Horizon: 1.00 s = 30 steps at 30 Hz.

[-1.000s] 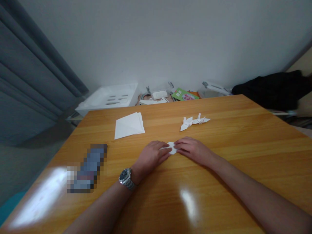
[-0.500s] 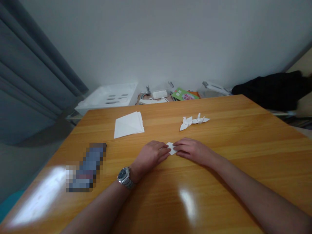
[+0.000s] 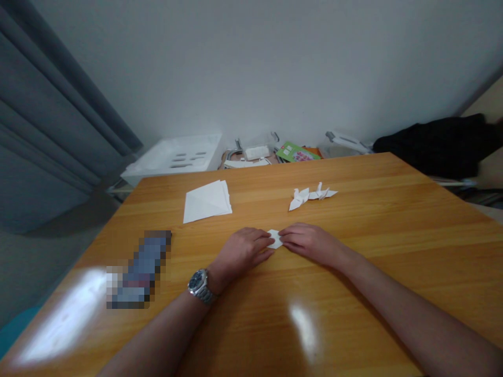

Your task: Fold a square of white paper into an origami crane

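A small piece of white folded paper (image 3: 274, 239) lies on the wooden table between my two hands. My left hand (image 3: 247, 248), with a metal watch (image 3: 199, 283) on its wrist, has its fingers on the paper's left side. From the right, my right hand (image 3: 304, 239) grips the opposite side with its fingertips. The fingers cover both ends of the paper. Beyond my right hand stand two white paper cranes (image 3: 299, 198), side by side and touching or nearly so.
A stack of white paper sheets (image 3: 207, 202) lies at the back left of the table (image 3: 353, 324). A blurred-out phone-like object (image 3: 143, 267) is at the left. Past the far edge are a white tray (image 3: 176, 154), a green booklet (image 3: 294, 152) and black cloth (image 3: 436, 144).
The fingers of my left hand have shifted slightly on the folded paper, and its lower fingers sit a little apart from the paper's near edge. Otherwise the scene looks the same.
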Available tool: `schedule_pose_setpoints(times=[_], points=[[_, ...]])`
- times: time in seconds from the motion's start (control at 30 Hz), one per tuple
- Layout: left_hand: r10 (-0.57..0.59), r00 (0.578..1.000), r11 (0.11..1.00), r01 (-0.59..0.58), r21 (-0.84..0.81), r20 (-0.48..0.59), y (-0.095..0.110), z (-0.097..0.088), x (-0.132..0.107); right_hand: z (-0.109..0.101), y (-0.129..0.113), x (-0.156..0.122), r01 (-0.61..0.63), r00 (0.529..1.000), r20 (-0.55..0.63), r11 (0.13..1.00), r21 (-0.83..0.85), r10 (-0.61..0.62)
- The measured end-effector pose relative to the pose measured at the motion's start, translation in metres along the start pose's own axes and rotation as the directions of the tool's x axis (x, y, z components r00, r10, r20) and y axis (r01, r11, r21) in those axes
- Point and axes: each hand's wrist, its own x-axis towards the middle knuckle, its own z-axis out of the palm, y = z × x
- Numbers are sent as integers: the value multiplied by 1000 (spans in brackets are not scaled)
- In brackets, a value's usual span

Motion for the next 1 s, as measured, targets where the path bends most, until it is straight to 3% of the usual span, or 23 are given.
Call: schedule_pose_setpoints(times=[0.43,0.7,1.0], points=[[-102,995,994,102,-38,-5,7,0,4,-1,-7,3,-61,998,-18,997,50,62],[-162,987,987,161,25,13,8,0,4,1,-10,2,-82,996,-29,993,80,85],[-157,987,988,157,4,-26,8,0,6,2,-17,3,-287,951,-53,934,213,305]])
